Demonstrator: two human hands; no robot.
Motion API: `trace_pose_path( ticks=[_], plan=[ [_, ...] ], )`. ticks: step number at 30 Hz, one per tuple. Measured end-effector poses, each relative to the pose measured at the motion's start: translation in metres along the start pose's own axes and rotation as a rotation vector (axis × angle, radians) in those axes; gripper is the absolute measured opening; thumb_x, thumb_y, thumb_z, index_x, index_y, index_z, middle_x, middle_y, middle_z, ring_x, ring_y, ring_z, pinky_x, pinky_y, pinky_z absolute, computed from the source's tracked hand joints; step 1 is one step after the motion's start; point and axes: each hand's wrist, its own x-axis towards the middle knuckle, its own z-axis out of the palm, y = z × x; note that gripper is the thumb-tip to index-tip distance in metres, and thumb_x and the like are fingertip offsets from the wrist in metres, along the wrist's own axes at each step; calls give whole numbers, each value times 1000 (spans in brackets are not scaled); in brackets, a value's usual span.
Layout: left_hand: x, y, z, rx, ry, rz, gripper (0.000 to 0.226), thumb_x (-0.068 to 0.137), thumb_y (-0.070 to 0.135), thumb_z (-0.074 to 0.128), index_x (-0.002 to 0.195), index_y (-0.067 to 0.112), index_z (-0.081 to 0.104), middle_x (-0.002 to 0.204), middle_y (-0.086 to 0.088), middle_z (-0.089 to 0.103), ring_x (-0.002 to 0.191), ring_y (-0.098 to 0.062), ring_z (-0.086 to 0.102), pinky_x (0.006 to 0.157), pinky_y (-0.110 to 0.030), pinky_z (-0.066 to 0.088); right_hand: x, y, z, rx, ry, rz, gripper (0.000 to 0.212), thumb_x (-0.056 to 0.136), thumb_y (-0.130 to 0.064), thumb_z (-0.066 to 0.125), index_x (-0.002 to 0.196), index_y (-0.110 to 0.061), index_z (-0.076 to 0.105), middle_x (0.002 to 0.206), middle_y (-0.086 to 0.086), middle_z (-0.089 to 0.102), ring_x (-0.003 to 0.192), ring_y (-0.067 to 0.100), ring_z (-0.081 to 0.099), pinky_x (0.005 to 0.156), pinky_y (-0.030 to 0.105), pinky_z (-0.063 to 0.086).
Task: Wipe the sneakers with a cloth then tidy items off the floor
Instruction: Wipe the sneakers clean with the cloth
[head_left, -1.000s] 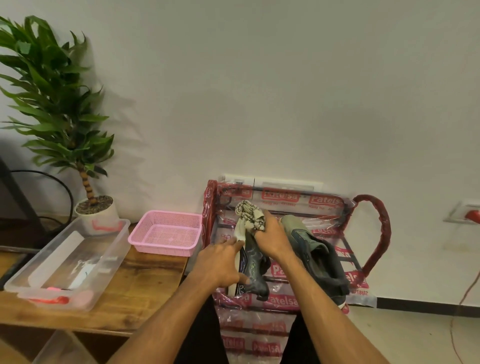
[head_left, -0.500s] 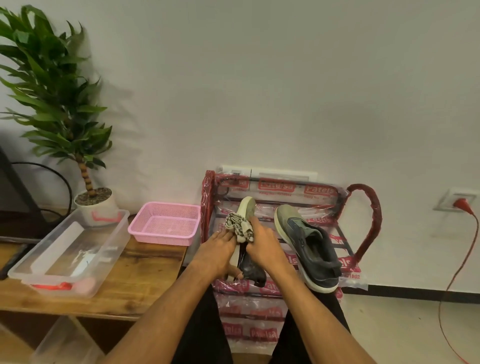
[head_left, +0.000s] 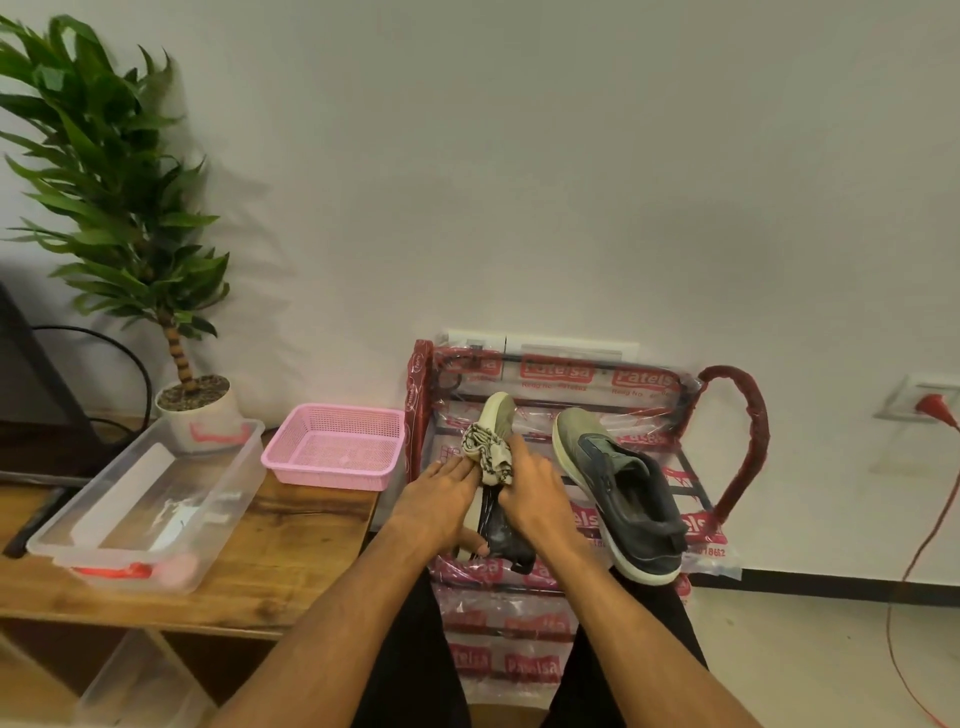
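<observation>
Sneaker (head_left: 500, 415) in left hand (head_left: 441, 501); cloth (head_left: 488, 454), right hand (head_left: 535, 499)

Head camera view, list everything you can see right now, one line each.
table: one, wooden, left
rack: one, red, plastic-wrapped, against the wall
held sneaker: one, grey-green, at the rack's left
other sneaker: one, grey-green, on the rack, right
cloth: one, beige patterned, on the held sneaker
basket: one, pink, on the table
box: one, clear, on the table
plant: one, green, white pot, behind the box
left hand: one, grips the held sneaker
right hand: one, holds the cloth
</observation>
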Motion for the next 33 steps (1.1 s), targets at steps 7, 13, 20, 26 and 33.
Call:
trace_pose_path(
  ticks=[7, 13, 20, 26, 33],
  plan=[
    [1, 0, -2, 81, -34, -19, 113, 78, 60, 65, 153, 10, -1, 162, -8, -2, 149, -21, -3, 120, -37, -1, 7, -3, -9, 116, -83, 41, 56, 77, -5, 58, 131, -20, 50, 107, 7, 69, 97, 27, 63, 77, 39, 53],
    [3, -1, 1, 79, -42, -6, 111, 77, 58, 68, 154, 13, 3, 162, -7, 0, 149, -21, -3, 121, -39, 2, -12, 9, -29, 222, -219, -2, 38, 79, -10, 62, 116, -19, 61, 103, -2, 71, 94, 16, 65, 76, 31, 52],
    [5, -2, 2, 70, -65, -9, 114, 80, 57, 65, 153, 13, -10, 161, -5, -10, 148, -20, -8, 121, -37, -1, 4, 40, -67, 399, -73, 215, 36, 80, -1, 58, 113, -14, 65, 99, 1, 72, 91, 17, 67, 85, 43, 57],
    [4, 0, 2, 82, -53, -17, 112, 81, 56, 65, 153, 13, -9, 161, -5, -9, 148, -20, -7, 121, -37, -2, 12, 13, -38, 164, -21, 171, 47, 80, -2, 56, 125, -19, 59, 111, 9, 67, 103, 28, 62, 86, 46, 54],
    [4, 2, 2, 88, -48, -33, 111, 81, 53, 66, 153, 11, -8, 161, -7, -8, 148, -21, -6, 121, -39, 0, -14, -6, -5, -222, -39, 5, 46, 87, -6, 59, 131, -17, 56, 116, 8, 68, 107, 28, 64, 88, 41, 51]
  ],
)
